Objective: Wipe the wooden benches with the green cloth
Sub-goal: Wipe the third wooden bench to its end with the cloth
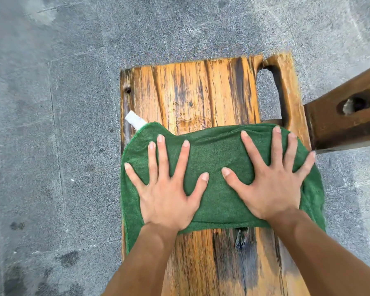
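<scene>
A green cloth [216, 154] lies spread across a worn wooden bench [192, 92] that runs away from me. Its left and right edges hang over the sides of the plank. A white label [135, 120] sticks out at the cloth's far left corner. My left hand [165, 189] presses flat on the left half of the cloth with fingers spread. On the right half, my right hand [271, 180] presses flat the same way. The bench's far end shows bare, streaked wood with a notch cut out at its right.
A thick wooden beam [346, 112] with a dark hole juts in from the right, beside the bench's far right corner. Grey stone paving [51, 124] surrounds the bench on all sides. A crack with a dark gap [241, 238] sits in the plank just behind the cloth.
</scene>
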{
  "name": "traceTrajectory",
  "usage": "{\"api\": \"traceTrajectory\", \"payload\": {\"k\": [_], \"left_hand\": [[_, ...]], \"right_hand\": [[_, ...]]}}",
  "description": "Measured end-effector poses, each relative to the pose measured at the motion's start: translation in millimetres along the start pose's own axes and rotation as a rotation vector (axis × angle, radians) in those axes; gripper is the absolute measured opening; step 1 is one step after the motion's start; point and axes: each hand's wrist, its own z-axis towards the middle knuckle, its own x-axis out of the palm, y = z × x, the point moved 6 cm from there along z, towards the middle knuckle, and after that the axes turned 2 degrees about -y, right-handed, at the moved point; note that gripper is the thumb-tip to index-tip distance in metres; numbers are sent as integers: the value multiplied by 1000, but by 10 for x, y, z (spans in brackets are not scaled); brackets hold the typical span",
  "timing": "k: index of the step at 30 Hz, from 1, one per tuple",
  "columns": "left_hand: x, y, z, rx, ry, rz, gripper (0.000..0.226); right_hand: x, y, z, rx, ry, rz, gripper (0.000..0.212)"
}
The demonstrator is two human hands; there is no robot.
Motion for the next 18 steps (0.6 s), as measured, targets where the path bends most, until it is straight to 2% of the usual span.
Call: {"api": "traceTrajectory", "payload": {"k": [18], "left_hand": [[-101, -55, 556, 10, 12, 10, 79]], "right_hand": [[-59, 34, 394, 11, -9, 1, 85]]}}
